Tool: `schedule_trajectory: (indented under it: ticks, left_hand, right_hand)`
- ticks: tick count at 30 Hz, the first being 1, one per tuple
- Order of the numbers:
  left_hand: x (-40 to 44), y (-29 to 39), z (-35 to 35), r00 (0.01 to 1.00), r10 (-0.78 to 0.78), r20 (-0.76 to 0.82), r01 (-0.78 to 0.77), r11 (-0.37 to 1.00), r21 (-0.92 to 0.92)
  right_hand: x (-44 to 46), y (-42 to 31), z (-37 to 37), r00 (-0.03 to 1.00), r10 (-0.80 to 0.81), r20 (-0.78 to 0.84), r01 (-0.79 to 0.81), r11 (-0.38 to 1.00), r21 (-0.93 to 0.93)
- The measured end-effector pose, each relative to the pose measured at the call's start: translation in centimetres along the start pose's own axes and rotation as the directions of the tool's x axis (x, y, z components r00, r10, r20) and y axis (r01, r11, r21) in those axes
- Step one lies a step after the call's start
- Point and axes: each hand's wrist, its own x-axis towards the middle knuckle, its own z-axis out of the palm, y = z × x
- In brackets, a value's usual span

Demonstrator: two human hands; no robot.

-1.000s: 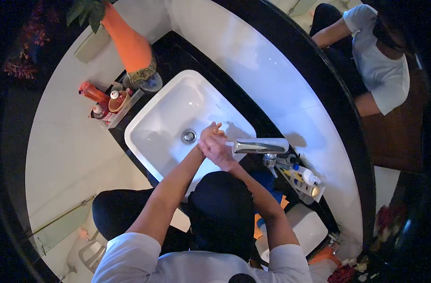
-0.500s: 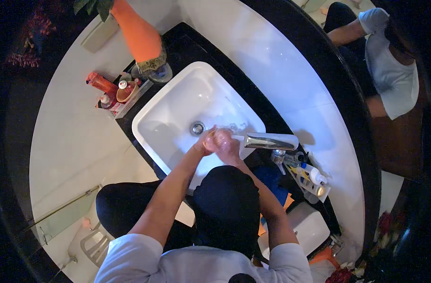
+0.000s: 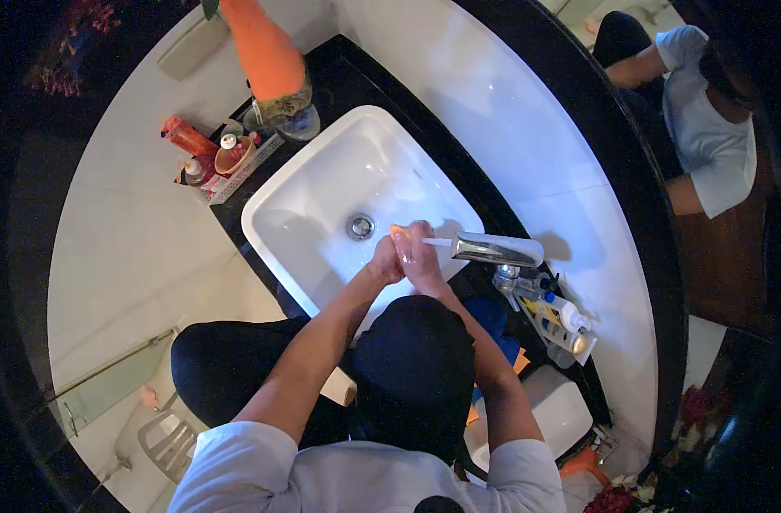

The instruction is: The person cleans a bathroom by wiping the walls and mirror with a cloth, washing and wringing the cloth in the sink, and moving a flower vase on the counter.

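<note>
Over the right side of a white basin point(image 3: 301, 184), my left hand point(image 3: 388, 261) and my right hand point(image 3: 419, 255) press together. A stream runs onto them from the chrome faucet point(image 3: 497, 249). My right hand is curled round the fingers of my left hand, whose fingers are mostly hidden. Both hands look wet, and no object shows in them. The metal drain point(image 3: 361, 227) lies to their left, uncovered.
A basket point(image 3: 245, 168) of bottles and an orange vase point(image 3: 267, 56) stand beyond the basin. Right of the faucet sits a tray with a white bottle point(image 3: 570, 316). A mirror point(image 3: 719, 248) at the right reflects a person. Dark counter point(image 3: 339, 64) surrounds the basin.
My right hand has shifted from my left wrist to its fingers. The hands have turned against each other under the stream. The whole view has shifted slightly, with the basin now further right.
</note>
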Motion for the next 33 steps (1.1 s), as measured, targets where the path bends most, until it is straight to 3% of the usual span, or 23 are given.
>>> schedule_trajectory:
  ticks: [2,4,6,7,8,10,12,14,15,19,21,25,27,28,30,32,33]
  left_hand:
    - [0.6,-0.6,-0.8,0.999,0.041,0.015,-0.042,0.998,0.042]
    - [-1.6,0.9,1.3,0.992,-0.104,-0.070,0.106,0.994,0.025]
    - [-3.7,2.8,3.5,0.959,-0.243,-0.143,0.246,0.969,0.000]
    - [-4.2,3.3,3.9,0.933,-0.313,-0.177,0.315,0.949,-0.016]
    - [-3.9,3.0,3.2,0.933,-0.316,-0.171,0.318,0.948,-0.014]
    - [-2.9,2.0,1.4,0.959,-0.280,-0.047,0.276,0.959,-0.069]
    - [-2.0,1.4,0.7,0.965,-0.263,-0.021,0.262,0.964,-0.045]
    - [-1.5,1.0,-0.2,0.990,-0.128,-0.054,0.128,0.992,-0.002]
    - [-1.4,0.9,-0.5,0.991,-0.113,-0.069,0.114,0.993,0.014]
    - [-1.7,1.1,-1.4,0.993,-0.105,-0.056,0.109,0.991,0.074]
    - [-1.8,0.9,-1.8,0.966,-0.086,-0.246,0.112,0.989,0.095]
    - [-1.1,0.4,-3.4,0.976,-0.046,-0.215,0.067,0.993,0.093]
    - [-1.1,0.5,-3.5,0.927,-0.006,-0.376,0.054,0.992,0.117]
    - [-1.3,0.7,-3.2,0.930,-0.015,-0.367,0.064,0.990,0.122]
    - [-1.9,1.1,-3.3,0.895,-0.042,-0.444,0.098,0.990,0.105]
    - [-1.7,1.3,-4.1,0.914,-0.075,-0.400,0.111,0.991,0.069]
    - [-1.9,1.3,-3.7,0.883,-0.050,-0.467,0.116,0.987,0.112]
  right_hand:
    - [0.6,0.7,-0.5,0.941,-0.309,-0.140,0.275,0.937,-0.217]
    - [1.1,1.0,-1.3,0.952,-0.284,-0.112,0.248,0.934,-0.258]
    - [1.1,0.3,-2.7,0.932,-0.346,0.109,0.349,0.937,-0.011]
    - [1.0,0.8,-2.2,0.883,-0.468,0.022,0.467,0.873,-0.143]
    - [1.1,1.1,-2.6,0.884,-0.467,0.020,0.465,0.873,-0.149]
    - [1.2,-0.1,-4.2,0.962,-0.233,0.139,0.227,0.972,0.058]
    - [1.1,1.9,-4.3,0.962,-0.268,0.044,0.268,0.963,0.007]
    - [0.4,2.4,-4.7,0.988,-0.014,0.155,-0.011,0.987,0.159]
    - [0.4,2.6,-4.8,0.986,-0.033,0.164,0.030,0.999,0.023]
    - [0.4,2.8,-4.7,0.992,-0.045,0.117,0.037,0.997,0.062]
    - [0.0,3.0,-4.9,0.987,-0.112,0.115,0.131,0.976,-0.173]
    - [-1.1,2.9,-5.5,0.993,-0.020,0.117,0.033,0.993,-0.111]
    - [-2.7,2.2,-5.8,0.985,-0.158,-0.063,0.125,0.925,-0.358]
    - [-3.0,2.9,-6.0,0.985,-0.152,-0.076,0.115,0.925,-0.362]
    - [-3.5,3.2,-6.5,1.000,-0.010,-0.021,0.011,0.997,0.079]
    - [-4.8,2.4,-7.7,0.998,0.046,-0.032,-0.045,0.998,0.043]
    - [-5.8,0.9,-8.5,0.996,0.067,-0.063,-0.062,0.995,0.076]
